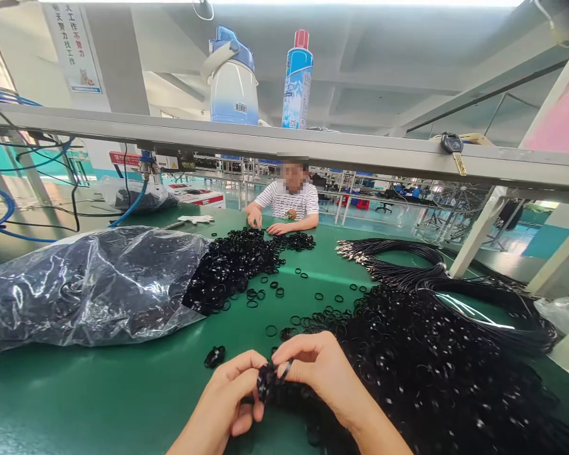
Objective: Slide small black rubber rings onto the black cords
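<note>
My left hand (234, 395) and my right hand (315, 370) meet low at the centre of the green table (137, 385). Both are closed, pinching a small bunch of black rubber rings (267, 381) between fingertips and thumbs. To the right of my hands spreads a big heap of the same black rings (422, 373). A small stack of rings (215, 356) lies on the table just left of my left hand. More loose rings (270, 294) are scattered further back.
A clear plastic bag of black rings (85, 287) lies at left, spilling a pile (237, 262) toward the centre. Coiled black cables (455, 278) lie at right. Another person (289, 202) works across the table. A metal shelf (284, 148) overhead carries a jug and a spray can.
</note>
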{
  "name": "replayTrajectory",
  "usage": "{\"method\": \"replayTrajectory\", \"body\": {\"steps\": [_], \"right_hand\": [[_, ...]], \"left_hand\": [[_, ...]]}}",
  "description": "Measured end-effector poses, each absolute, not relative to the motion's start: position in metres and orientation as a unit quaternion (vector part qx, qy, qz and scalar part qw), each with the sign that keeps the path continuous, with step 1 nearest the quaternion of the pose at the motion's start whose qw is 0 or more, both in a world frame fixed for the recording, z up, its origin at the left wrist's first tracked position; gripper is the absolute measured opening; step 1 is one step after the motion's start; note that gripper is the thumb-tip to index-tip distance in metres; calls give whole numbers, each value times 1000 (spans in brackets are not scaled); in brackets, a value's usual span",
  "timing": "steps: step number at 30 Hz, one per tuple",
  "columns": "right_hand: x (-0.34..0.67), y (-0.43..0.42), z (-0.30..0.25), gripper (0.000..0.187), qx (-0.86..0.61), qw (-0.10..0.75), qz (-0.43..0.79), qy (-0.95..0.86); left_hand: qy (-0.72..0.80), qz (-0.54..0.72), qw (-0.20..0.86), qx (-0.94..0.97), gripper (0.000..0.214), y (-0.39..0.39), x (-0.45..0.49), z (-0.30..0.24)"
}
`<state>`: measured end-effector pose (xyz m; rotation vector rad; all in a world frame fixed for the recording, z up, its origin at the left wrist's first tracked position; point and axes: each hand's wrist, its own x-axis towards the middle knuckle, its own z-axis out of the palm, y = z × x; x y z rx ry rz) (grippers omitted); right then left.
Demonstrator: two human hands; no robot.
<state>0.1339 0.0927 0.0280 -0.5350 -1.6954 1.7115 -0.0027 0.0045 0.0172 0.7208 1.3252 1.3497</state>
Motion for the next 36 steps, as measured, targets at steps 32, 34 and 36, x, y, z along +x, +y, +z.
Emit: {"method": "replayTrajectory", "body": {"steps": [32, 34, 36], "right_hand": [[137, 105, 26, 25, -305, 329, 658, -605], [135, 102, 24, 21, -300, 317, 656, -615], [133, 100, 22, 12, -300, 309, 634, -642]], "left_hand": [[634, 520, 360, 445, 16, 7, -10, 4], [614, 526, 390, 442, 29, 8, -7, 6], [604, 517, 405, 451, 31, 9, -5, 8]]}}
